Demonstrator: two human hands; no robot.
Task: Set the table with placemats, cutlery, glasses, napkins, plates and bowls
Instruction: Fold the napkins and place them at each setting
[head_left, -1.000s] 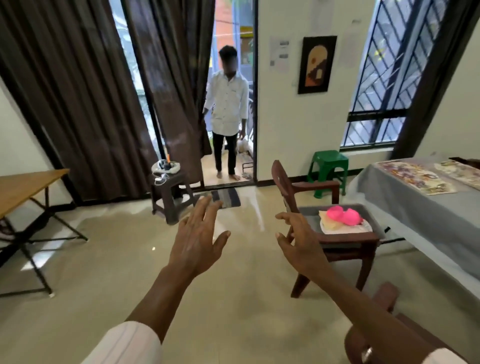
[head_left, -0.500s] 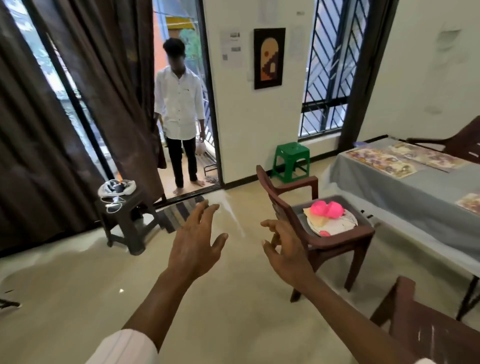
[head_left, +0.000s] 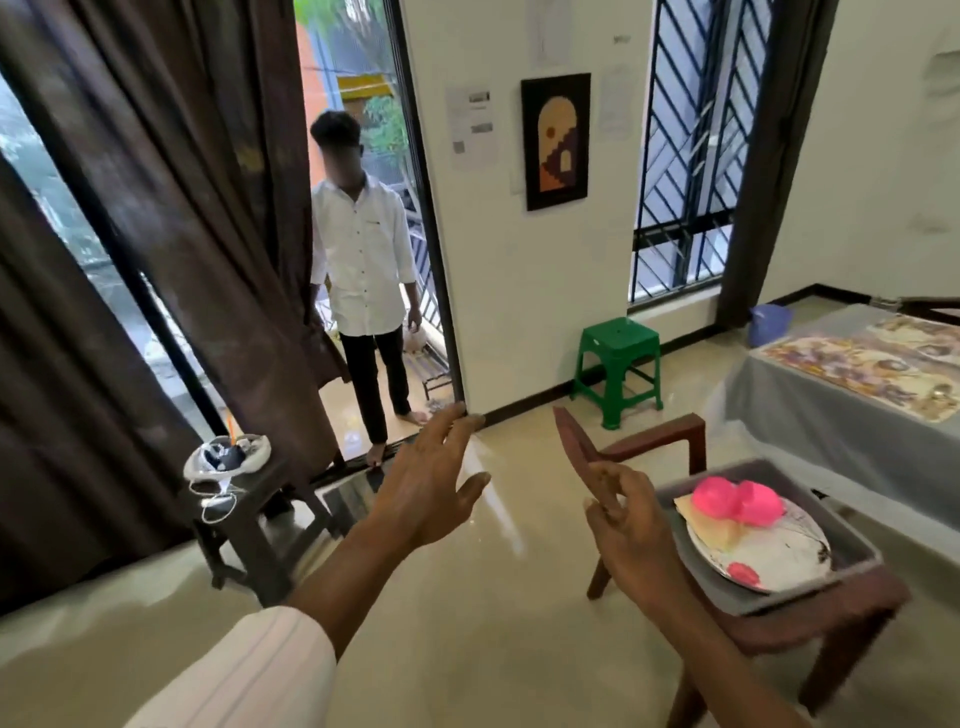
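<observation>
My left hand (head_left: 426, 488) is held out in the air with fingers spread and holds nothing. My right hand (head_left: 631, 525) hovers just left of a brown chair (head_left: 810, 618), fingers loosely bent and empty. On the chair seat lies a grey tray (head_left: 852, 545) with white plates (head_left: 779, 556), pink bowls (head_left: 737, 501) and a pale napkin on them. At the right stands a table with a grey cloth (head_left: 810, 410); patterned placemats (head_left: 852, 364) lie on it, and a spoon (head_left: 937, 392) rests near the placemat's edge.
A person in a white shirt (head_left: 361, 280) stands in the open doorway. A dark stool (head_left: 244, 509) with cables and a white bundle stands left of it. A green stool (head_left: 618, 369) sits by the wall. Dark curtains hang at the left.
The view has swung right and closer to the chair and tray. Both hands stay raised and empty; the right hand now sits nearer the chair's backrest.
</observation>
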